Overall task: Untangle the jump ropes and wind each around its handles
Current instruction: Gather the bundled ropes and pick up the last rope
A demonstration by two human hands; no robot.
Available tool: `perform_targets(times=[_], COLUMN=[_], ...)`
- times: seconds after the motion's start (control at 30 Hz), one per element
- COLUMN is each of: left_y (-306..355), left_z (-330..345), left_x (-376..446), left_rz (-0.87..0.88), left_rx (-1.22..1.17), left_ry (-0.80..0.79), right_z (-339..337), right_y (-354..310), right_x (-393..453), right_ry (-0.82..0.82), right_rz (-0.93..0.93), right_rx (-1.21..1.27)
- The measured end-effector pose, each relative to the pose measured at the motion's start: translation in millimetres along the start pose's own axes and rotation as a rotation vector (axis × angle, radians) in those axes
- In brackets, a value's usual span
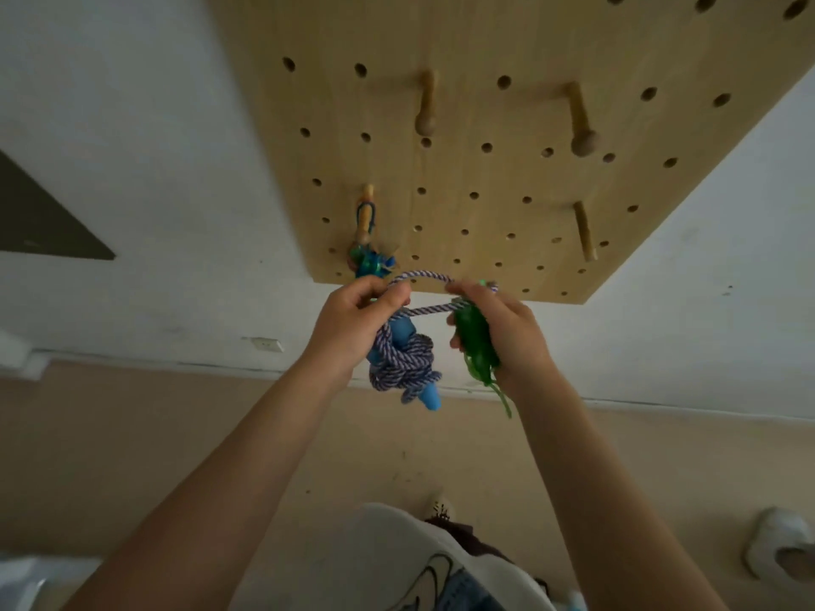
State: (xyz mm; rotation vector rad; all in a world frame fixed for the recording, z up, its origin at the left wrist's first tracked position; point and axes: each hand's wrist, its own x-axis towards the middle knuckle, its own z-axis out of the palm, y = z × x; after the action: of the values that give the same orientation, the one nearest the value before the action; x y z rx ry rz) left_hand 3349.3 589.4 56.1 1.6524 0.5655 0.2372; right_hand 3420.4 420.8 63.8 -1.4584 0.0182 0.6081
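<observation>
A wooden pegboard [507, 138] on the white wall carries several pegs; one peg near its lower left corner already holds a hanging bundle [368, 262], seemingly a finished rope. Just below the pegboard's bottom edge, the left hand [357, 324] grips the purple-and-white rope [401, 363], mostly wound around its blue handles [430, 396], with one loop left arching across to the right hand [502, 332], which clutches a green rope bundle [474, 341]. Judging by this, winding is nearly finished. Open air surrounds both hands.
</observation>
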Motion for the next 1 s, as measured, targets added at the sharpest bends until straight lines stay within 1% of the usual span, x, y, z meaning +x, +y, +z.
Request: perform_targets(times=[0.07,0.1,0.17,0.23,0.3,0.4,0.43,0.53,0.67,0.8,0.9,1.0], left_y=[5,8,15,24,35,51,56,72,103,125,131,129], left_z=[8,12,20,26,27,22,19,11,1,1,5,9], left_x=[8,11,16,21,24,30,32,42,57,75,89,103], left_rz=[-0.034,-0.054,-0.076,-0.067,-0.017,0.084,0.111,0.186,0.256,0.302,0.278,0.237], left_rx=[0.044,0.077,0.119,0.126,0.079,-0.036,-0.089,-0.178,-0.253,-0.248,-0.202,-0.142], left_ry=[0.001,-0.014,-0.031,0.0,0.028,0.001,-0.009,0.009,0.061,0.079,0.095,0.116], right_z=[-11,-16,-19,-17,-14,-9,-6,1,3,11,19,25], right_y=[-5,-9,-19,-31,-45,-65,-71,-86,-109,-134,-143,-140], right_x=[16,24,35,42,49,58,62,68,68,71,86,101], right_ry=[-0.001,-0.035,-0.157,-0.281,-0.369,-0.513,-0.533,-0.494,-0.373,-0.248,-0.131,-0.057], right_rz=[-0.04,-0.052,-0.082,-0.127,-0.18,-0.268,-0.296,-0.363,-0.412,-0.489,-0.477,-0.388], right_rx=[0.071,0.07,0.027,-0.057,-0.15,-0.283,-0.329,-0.379,-0.297,-0.251,-0.307,-0.389])
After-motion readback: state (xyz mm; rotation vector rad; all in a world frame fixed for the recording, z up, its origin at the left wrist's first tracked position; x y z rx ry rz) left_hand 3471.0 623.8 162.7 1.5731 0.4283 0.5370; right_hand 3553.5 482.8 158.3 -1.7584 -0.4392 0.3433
